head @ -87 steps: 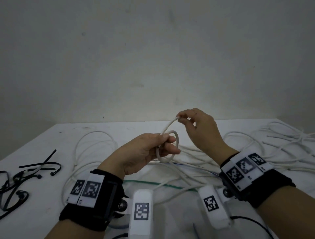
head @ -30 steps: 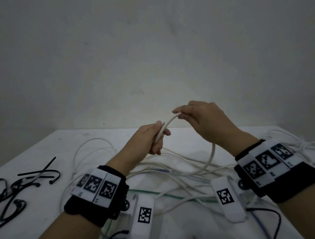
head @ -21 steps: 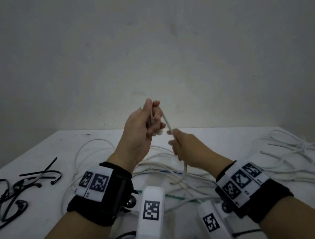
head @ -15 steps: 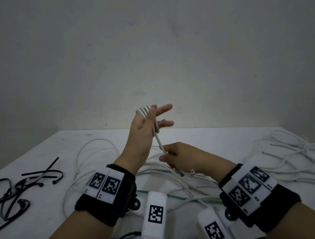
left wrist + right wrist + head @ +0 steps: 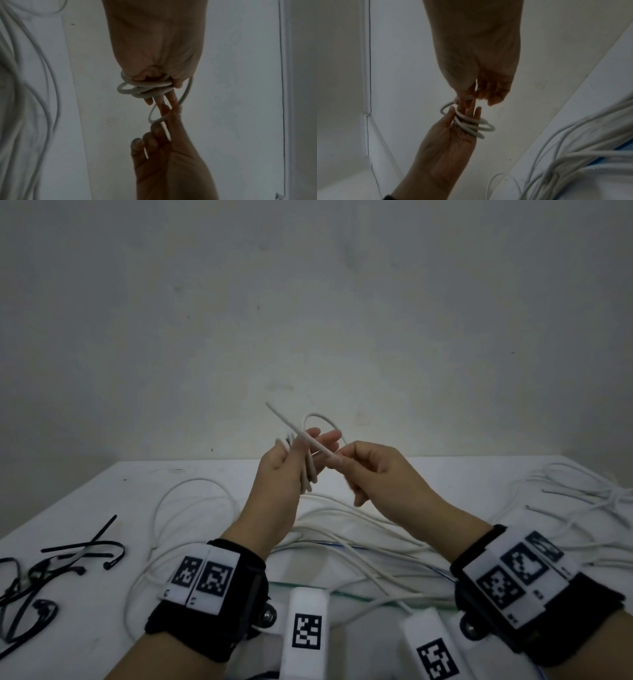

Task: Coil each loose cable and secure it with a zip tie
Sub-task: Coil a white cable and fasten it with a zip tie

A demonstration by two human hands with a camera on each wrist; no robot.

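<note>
A white cable [image 5: 306, 474] is wound in several turns round the nearly straight fingers of my raised left hand [image 5: 287, 470], above the table's middle. The thumb lies against the turns. In the left wrist view the coil [image 5: 144, 88] rings the fingers of that hand [image 5: 159, 54]. My right hand [image 5: 373, 477] pinches the same cable close to its free end [image 5: 274, 410], which sticks up to the left. A last loose loop [image 5: 322, 417] arches above both hands. The right wrist view shows the right hand [image 5: 476, 86] pinching just above the coil [image 5: 469, 125].
Several black zip ties [image 5: 78, 553] lie on the white table [image 5: 85, 611] at the left. More loose white cables [image 5: 359, 529] sprawl under my hands, with a heap [image 5: 582, 494] at the right. A grey wall stands close behind the table.
My left hand rose from a small coil at table height and spread its fingers. My right hand wound the cable round them and came up from below; little slack is left.
</note>
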